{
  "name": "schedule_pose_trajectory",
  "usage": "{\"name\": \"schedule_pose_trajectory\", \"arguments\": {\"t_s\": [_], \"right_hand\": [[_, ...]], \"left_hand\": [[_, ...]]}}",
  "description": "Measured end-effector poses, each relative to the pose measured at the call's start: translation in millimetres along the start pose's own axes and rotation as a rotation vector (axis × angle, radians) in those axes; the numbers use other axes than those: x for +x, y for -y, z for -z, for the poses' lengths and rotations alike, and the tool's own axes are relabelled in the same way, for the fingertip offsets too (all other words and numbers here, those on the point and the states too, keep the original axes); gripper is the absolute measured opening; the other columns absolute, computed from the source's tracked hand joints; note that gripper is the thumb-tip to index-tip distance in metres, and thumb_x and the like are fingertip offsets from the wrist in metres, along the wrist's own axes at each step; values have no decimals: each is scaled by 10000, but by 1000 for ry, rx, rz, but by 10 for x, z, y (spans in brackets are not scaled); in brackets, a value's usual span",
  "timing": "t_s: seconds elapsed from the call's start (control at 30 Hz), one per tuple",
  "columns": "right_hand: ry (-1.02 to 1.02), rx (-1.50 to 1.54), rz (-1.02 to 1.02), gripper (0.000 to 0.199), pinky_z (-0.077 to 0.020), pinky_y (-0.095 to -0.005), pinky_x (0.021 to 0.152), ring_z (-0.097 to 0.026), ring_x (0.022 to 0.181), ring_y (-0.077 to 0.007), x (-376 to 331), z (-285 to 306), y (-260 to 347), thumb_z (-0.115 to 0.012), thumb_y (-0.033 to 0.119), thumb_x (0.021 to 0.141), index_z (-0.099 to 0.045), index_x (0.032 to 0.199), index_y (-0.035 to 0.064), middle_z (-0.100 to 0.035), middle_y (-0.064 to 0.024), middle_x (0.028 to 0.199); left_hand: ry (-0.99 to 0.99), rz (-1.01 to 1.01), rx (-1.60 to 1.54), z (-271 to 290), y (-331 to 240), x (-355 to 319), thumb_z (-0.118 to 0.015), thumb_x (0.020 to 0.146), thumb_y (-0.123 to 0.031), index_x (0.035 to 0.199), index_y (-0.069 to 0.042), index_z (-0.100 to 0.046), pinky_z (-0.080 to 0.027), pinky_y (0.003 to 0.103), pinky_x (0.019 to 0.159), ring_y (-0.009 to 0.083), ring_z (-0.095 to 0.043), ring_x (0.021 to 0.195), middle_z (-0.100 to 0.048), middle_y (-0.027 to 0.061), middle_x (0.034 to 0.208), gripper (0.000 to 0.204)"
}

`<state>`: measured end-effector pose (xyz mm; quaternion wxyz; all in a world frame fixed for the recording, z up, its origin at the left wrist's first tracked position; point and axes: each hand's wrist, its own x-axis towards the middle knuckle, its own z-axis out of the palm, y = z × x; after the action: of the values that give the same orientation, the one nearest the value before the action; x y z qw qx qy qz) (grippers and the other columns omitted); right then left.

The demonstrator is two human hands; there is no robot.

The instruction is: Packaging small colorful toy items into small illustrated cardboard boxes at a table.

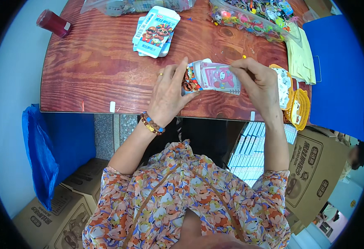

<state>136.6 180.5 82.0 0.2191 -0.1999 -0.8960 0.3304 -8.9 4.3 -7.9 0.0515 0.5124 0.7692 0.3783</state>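
My left hand [167,93] is closed around a small printed box [191,81] with colourful cartoon figures, above the near part of the wooden table. A flat pink packet [221,79] with a cartoon character sticks out of the box's right end; its left part is hidden there. At the packet's upper right edge, the thumb and fingers of my right hand [258,79] are pinched on it. Farther off lies a pile of light-blue flat cartons [157,33] with similar cartoon figures.
A clear bin of small colourful trinkets [252,20] stands far right, beside yellow paper sheets [300,56]. Orange baskets [299,108] with white pieces sit at the right edge. A dark red container [54,23] lies far left. Below right are rows of small boxes [248,153] and a cardboard carton [315,174].
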Motion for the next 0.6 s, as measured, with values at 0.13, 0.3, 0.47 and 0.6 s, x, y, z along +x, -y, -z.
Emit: {"name": "schedule_pose_trajectory", "arguments": {"t_s": [0.13, 0.3, 0.47, 0.6], "right_hand": [[102, -54, 2, 77, -483, -327, 555, -618, 552, -203, 65, 28, 20, -666, 95, 883, -697, 905, 27, -659, -116, 702], [128, -213, 179, 167, -513, -298, 680, -669, 747, -200, 167, -220, -100, -672, 133, 906, -704, 1004, 1, -698, -114, 856], [84, -175, 85, 194, -530, -330, 711, -687, 829, -265, 177, -69, -61, -675, 130, 897, -699, 1053, 19, -694, -129, 933], [205, -230, 124, 183, -528, -333, 691, -675, 793, -268, 65, -68, -8, -682, 114, 884, -700, 1044, 27, -666, -115, 872]], "left_hand": [[57, -62, 2, 17, -68, -19, -862, 674, -128, 1490, -35, -354, -486, 472, 921, 389, -544, 1096, -525, 187, 1221, 966], [42, -89, 45, -46, -75, -17, -848, 701, -152, 1474, 17, -349, -480, 477, 940, 399, -531, 1118, -513, 211, 1266, 935], [5, -24, 51, -44, 24, 25, -856, 700, -178, 1448, 40, -369, -477, 470, 939, 401, -531, 1118, -524, 215, 1259, 918], [-9, -28, 38, -55, 21, 100, -859, 698, -195, 1439, 45, -383, -475, 469, 934, 403, -536, 1106, -532, 216, 1250, 912]]}}
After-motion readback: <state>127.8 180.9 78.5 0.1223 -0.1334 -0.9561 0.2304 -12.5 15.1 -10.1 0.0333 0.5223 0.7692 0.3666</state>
